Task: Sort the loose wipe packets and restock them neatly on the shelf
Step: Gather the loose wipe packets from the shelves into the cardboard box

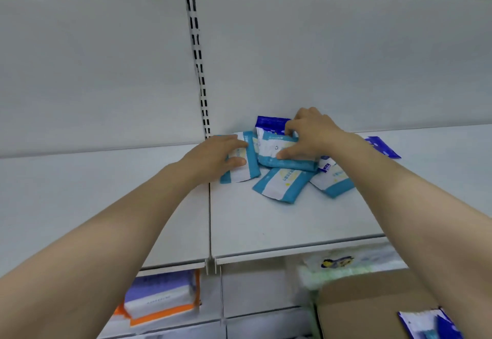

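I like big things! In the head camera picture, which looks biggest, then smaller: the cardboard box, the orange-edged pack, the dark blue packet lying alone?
1. cardboard box, though nearness enlarges it
2. orange-edged pack
3. dark blue packet

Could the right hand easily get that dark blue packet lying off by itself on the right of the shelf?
Probably yes. The dark blue packet lies alone on the shelf beside the right forearm, nothing on it. But the right hand is gripping a light blue packet.
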